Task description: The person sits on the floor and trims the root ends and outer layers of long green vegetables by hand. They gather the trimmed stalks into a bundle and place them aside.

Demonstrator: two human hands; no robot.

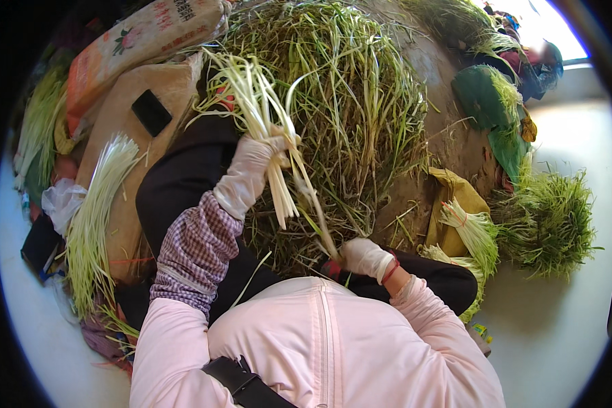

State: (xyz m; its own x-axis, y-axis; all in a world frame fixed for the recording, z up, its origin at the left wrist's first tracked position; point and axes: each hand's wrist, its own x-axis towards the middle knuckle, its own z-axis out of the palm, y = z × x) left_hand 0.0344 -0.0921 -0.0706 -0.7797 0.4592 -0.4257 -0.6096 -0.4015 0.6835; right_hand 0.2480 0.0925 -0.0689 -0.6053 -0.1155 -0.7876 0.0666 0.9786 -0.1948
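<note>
My left hand (pixel 257 166), in a whitish thin glove, grips a bunch of blanched leafy stalks (pixel 255 94). Their leaves fan out above the fist and their pale cut-looking ends point down. One stalk with a brownish, withered outer sheath (pixel 313 204) slants from the bunch towards my lap. At its lower end my right hand (pixel 364 259), gloved too, has its fingers closed on the sheath. Behind both hands rises a large heap of uncleaned green and brown stalks (pixel 357 92), which reaches down between my legs.
To the left, a board-like brown surface (pixel 127 204) bears a black phone-like slab (pixel 152 112) and a pile of pale stalks (pixel 99 224). A printed sack (pixel 148 46) lies beyond. On the right are tied bundles (pixel 461 219), a green heap (pixel 545 224) and another person (pixel 535 66).
</note>
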